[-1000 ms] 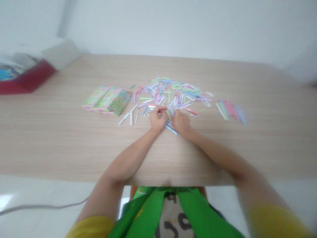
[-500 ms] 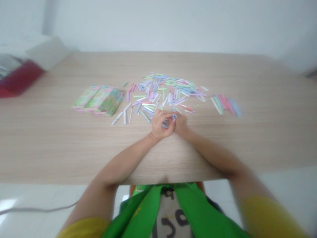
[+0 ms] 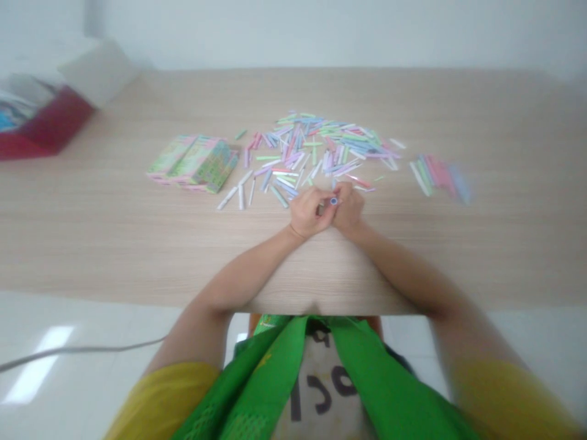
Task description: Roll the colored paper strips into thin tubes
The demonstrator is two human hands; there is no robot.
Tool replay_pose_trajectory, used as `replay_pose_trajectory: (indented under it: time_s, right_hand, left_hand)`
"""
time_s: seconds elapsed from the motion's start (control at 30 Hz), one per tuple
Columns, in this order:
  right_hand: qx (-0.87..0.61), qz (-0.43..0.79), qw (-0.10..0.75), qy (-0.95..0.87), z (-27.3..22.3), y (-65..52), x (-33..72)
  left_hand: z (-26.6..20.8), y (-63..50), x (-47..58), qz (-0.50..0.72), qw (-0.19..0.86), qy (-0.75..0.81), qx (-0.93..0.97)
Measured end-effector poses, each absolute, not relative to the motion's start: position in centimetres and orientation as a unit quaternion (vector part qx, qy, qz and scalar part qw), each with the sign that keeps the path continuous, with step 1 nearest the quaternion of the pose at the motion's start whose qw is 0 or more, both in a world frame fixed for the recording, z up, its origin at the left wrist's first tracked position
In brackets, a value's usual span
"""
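My left hand (image 3: 310,211) and my right hand (image 3: 349,205) meet in front of a loose pile of pastel markers and marker parts (image 3: 293,156). Between them is a small blue marker (image 3: 334,201), its round end facing up at me. The left thumb and forefinger close around this end. My right hand is curled against it from the other side, with most of its fingers hidden. Blur hides the rest of the marker's body. Pink, green, white, blue and purple pieces lie just beyond my knuckles.
Printed green and pink boxes (image 3: 192,162) lie left of the pile. On the right, a row of sorted pink, green, white and blue markers (image 3: 438,174) rests on the wooden table (image 3: 183,244). A red open box (image 3: 55,125) stands at the far left.
The whole view has shifted, so everything sits higher and further right. Both hands stay together at the marker. A bluish piece seen inside my left palm earlier no longer shows.
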State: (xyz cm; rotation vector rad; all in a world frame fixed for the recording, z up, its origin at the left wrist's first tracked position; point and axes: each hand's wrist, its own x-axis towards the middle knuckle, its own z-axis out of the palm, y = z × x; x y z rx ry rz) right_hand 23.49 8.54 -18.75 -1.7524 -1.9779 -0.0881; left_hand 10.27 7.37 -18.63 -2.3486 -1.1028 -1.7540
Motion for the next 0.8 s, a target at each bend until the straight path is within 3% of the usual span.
replay_pose_trajectory:
  time_s: [0.27, 0.4, 0.47, 0.57, 0.67, 0.8]
  right_hand:
    - [-0.677, -0.020, 0.220, -0.702, -18.4, 8.9, 23.1]
    - [-0.644, -0.030, 0.265, -0.717, -18.5, 8.6, 23.1]
    - [-0.616, -0.013, 0.315, -0.722, -18.7, 8.5, 23.3]
    - [-0.528, 0.044, 0.463, -0.711, -19.4, 8.8, 23.8]
    - [-0.390, 0.111, 0.601, -0.689, -20.4, 9.4, 24.0]
    - [-0.310, 0.168, 0.637, -0.686, -21.4, 9.5, 23.7]
  left_hand:
    - [-19.5, 7.5, 11.0, -0.545, -0.064, -0.381, -0.744]
    - [-19.8, 8.5, 11.5, -0.609, -0.148, -0.434, -0.647]
    - [-19.5, 9.5, 11.3, -0.660, -0.226, -0.433, -0.571]
    - [-18.3, 10.7, 10.5, -0.707, -0.393, -0.381, -0.447]
    - [-16.9, 10.8, 9.8, -0.662, -0.586, -0.314, -0.346]
    - [-16.1, 9.7, 9.8, -0.545, -0.745, -0.240, -0.301]
